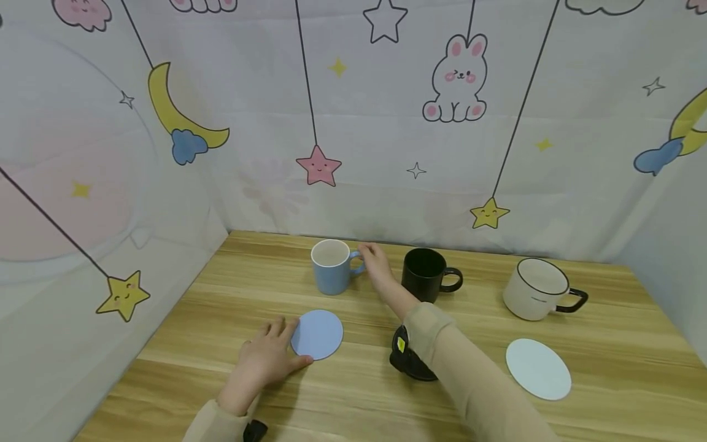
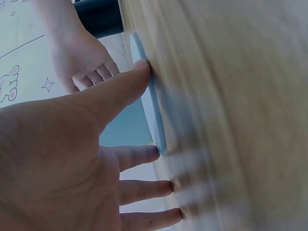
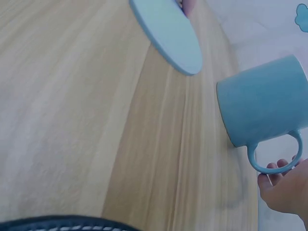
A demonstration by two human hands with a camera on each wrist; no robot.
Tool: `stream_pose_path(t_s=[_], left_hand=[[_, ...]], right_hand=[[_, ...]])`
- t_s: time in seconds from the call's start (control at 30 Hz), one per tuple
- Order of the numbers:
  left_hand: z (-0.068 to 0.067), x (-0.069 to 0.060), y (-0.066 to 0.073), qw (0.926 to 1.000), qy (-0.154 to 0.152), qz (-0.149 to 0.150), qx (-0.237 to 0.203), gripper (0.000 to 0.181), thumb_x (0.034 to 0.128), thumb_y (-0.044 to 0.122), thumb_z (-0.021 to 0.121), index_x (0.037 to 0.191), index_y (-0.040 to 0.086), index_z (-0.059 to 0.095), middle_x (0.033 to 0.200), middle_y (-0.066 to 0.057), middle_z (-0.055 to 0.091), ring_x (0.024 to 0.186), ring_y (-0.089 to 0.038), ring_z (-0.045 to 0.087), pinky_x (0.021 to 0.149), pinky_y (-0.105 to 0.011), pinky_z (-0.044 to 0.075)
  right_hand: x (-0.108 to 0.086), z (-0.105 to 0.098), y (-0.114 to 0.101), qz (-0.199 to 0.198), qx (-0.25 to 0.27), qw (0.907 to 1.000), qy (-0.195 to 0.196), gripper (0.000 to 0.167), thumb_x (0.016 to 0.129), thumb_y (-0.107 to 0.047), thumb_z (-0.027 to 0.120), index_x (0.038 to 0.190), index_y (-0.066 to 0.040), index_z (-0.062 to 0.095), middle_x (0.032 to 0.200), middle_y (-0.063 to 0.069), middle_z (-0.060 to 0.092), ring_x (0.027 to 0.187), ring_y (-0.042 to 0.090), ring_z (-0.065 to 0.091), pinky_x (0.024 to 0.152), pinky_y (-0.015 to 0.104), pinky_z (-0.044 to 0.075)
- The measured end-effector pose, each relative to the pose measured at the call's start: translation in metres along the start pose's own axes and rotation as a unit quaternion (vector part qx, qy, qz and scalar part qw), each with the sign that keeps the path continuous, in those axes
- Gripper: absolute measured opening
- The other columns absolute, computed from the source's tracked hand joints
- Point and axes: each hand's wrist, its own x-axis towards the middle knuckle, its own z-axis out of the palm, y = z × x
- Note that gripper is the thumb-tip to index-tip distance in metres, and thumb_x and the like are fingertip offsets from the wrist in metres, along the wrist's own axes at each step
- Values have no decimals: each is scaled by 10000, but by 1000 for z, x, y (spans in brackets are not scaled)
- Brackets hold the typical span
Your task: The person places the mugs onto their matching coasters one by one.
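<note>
A light blue round coaster (image 1: pixel 317 334) lies flat on the wooden table. My left hand (image 1: pixel 267 356) touches its rim with thumb and index finger, and the other fingertips rest on the wood beside it. Behind the coaster stands an upright blue mug (image 1: pixel 331 273) with a pale inside, its handle toward the right. My right hand (image 1: pixel 378 264) pinches this handle (image 3: pixel 274 169) between thumb and fingers. In the left wrist view, the coaster (image 2: pixel 149 103) appears nearly edge-on under the thumb.
A black mug (image 1: pixel 422 276) stands just right of my right hand, partly behind the forearm. A dark round-edged thing (image 1: pixel 417 372) shows beneath that forearm. Farther right are a white mug (image 1: pixel 530 298) with a black handle and a white round coaster (image 1: pixel 538 368). A printed curtain (image 1: pixel 386 123) hangs behind the table.
</note>
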Motion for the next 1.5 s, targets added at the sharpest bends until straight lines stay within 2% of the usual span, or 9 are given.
stream_pose_path(t_s=[0.17, 0.47, 0.67, 0.8, 0.9, 1.07, 1.33, 1.37, 1.5], left_hand=[[0, 0, 0, 10000, 4, -33, -23, 880, 797, 593, 669, 1462, 87, 393, 1497, -249, 358, 1338, -510, 363, 881, -696, 431], [-1, 0, 0, 10000, 7, -11, -17, 882, 795, 594, 670, 1458, 80, 398, 1491, -255, 364, 1335, -510, 364, 871, -693, 438], [0, 0, 0, 10000, 23, -6, -27, 883, 793, 590, 675, 1455, 74, 401, 1486, -266, 366, 1331, -517, 364, 873, -697, 434], [1, 0, 0, 10000, 10, -24, 9, 885, 796, 592, 671, 1458, 75, 395, 1489, -268, 360, 1336, -514, 358, 882, -698, 432], [2, 1, -1, 10000, -12, -67, 1, 884, 798, 591, 670, 1463, 82, 389, 1492, -260, 357, 1344, -508, 349, 889, -697, 428], [4, 0, -1, 10000, 27, -30, -13, 880, 796, 583, 676, 1459, 78, 394, 1486, -260, 363, 1337, -513, 356, 882, -698, 432], [2, -1, 2, 10000, 50, -35, -50, 875, 796, 571, 684, 1457, 73, 397, 1484, -263, 363, 1329, -515, 362, 882, -693, 434], [2, -1, 2, 10000, 55, -35, -54, 875, 796, 569, 684, 1456, 72, 397, 1484, -265, 362, 1327, -517, 364, 883, -695, 433], [1, -1, 2, 10000, 42, -61, -54, 873, 801, 568, 680, 1460, 73, 393, 1490, -267, 354, 1329, -518, 363, 891, -697, 427]], right_hand=[[5, 5, -2, 134, 246, 9996, 61, 437, 988, -254, 459, 1280, 61, 535, 1332, 241, 538, 1237, 396, 528, 1089, 493, 383], [10, 13, 4, 13, -7, 9999, 153, 353, 979, -208, 490, 1174, 64, 601, 1196, 224, 605, 1126, 402, 583, 1020, 447, 454], [7, 17, 9, 106, -47, 9998, 166, 378, 983, -235, 451, 1203, 29, 608, 1200, 193, 619, 1149, 357, 573, 1021, 421, 440], [7, 19, 10, 39, -95, 9997, 211, 361, 978, -243, 455, 1148, 27, 625, 1120, 208, 627, 1110, 354, 576, 975, 388, 451], [8, 18, 10, -12, -194, 9997, 138, 358, 988, -247, 446, 1117, 40, 618, 1065, 215, 623, 1065, 338, 576, 932, 361, 450], [9, 16, 12, -119, -398, 9991, 53, 354, 996, -251, 434, 1085, 37, 619, 961, 137, 617, 947, 239, 574, 867, 318, 464], [14, 17, 19, -238, 208, 9992, 258, 271, 957, -203, 521, 911, 39, 636, 836, 133, 607, 830, 272, 583, 793, 323, 492], [12, 17, 15, -216, 301, 9990, 262, 259, 955, -185, 526, 883, 39, 632, 816, 114, 601, 829, 294, 583, 808, 348, 497], [-4, 15, -5, -106, 635, 9977, 219, 232, 948, -138, 538, 833, 50, 612, 776, 60, 573, 721, 181, 551, 857, 397, 489]])
